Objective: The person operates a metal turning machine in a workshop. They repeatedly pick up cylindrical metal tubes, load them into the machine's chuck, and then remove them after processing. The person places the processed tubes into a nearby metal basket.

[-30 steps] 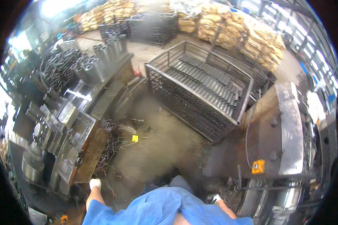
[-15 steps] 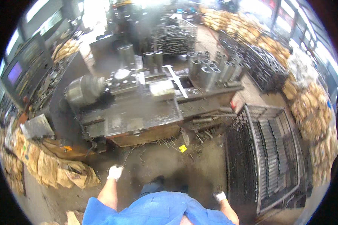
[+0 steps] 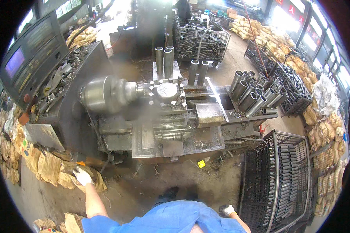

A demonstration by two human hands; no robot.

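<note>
My left hand (image 3: 83, 176), in a white glove, is stretched out over the brown sacks (image 3: 50, 169) at the left. Its fingers reach close to a small orange piece (image 3: 80, 163) at the lathe's lower left; I cannot tell whether they touch it. Low at my right side, my right hand (image 3: 226, 211) has its fingers curled in a white glove with dark fingers, and no object shows in it. Ahead stands the lathe, with a round metal chuck (image 3: 101, 95), a tool post (image 3: 167, 91) and a long caliper (image 3: 217, 96) lying on it.
Metal tubes (image 3: 248, 91) stand grouped at the lathe's right end, with several more behind the tool post. A wire cage (image 3: 276, 174) of dark rods is close on my right. A control panel (image 3: 31, 58) rises at left. A yellow tag (image 3: 201, 164) lies on the floor.
My left hand has moved left, from above the floor to over the sacks beside the orange piece. The lathe appears nearer and lower in view. My right hand stays low at my side.
</note>
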